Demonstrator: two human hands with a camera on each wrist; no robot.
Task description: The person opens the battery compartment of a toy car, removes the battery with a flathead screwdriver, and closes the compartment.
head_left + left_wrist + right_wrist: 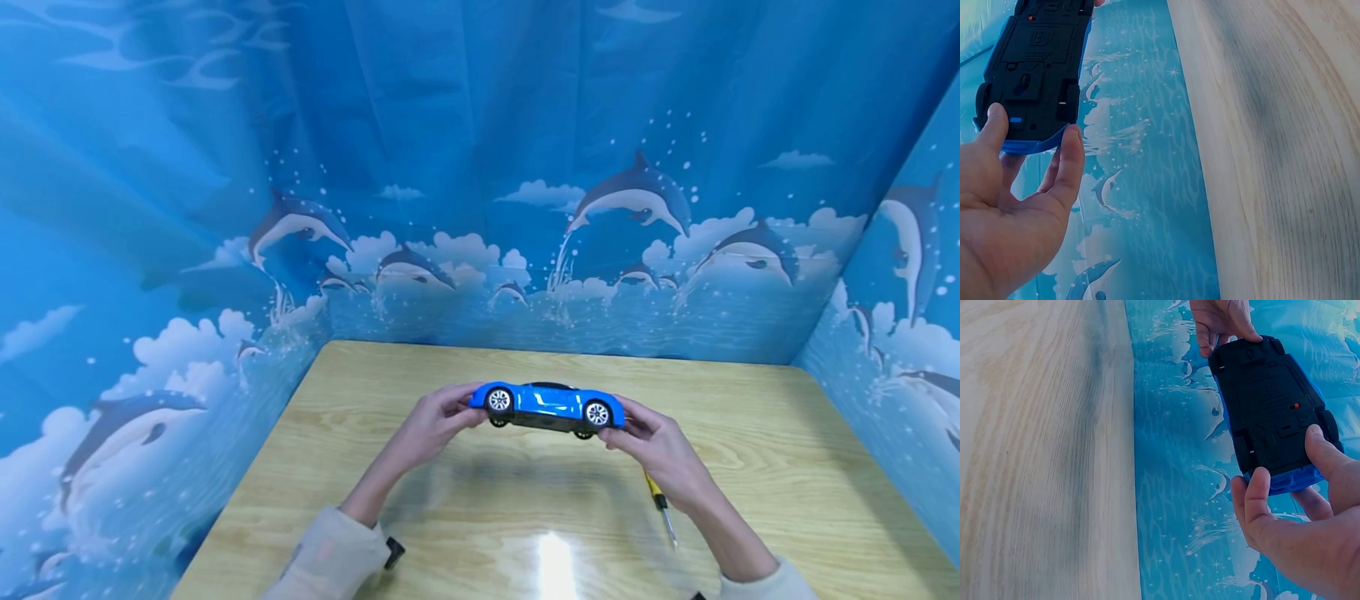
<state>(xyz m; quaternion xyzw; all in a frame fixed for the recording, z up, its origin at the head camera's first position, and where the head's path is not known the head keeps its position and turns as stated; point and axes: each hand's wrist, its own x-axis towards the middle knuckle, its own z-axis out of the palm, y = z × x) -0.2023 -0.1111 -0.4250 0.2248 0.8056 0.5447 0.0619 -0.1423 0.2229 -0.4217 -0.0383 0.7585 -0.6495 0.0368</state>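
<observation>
A blue toy car with silver-spoked wheels is held up over the table, its side toward the head view. My left hand grips one end, thumb below and fingers behind. At the opposite end my right hand grips the car the same way. The left wrist view shows the black underside of the toy car, with the left hand's thumb on it. In the right wrist view a small red switch shows on the toy car's base, and the right hand holds the near end.
A screwdriver with a yellow and black handle lies on the wooden table, close by the right forearm. Blue dolphin-print sheets hang behind the table and along both sides.
</observation>
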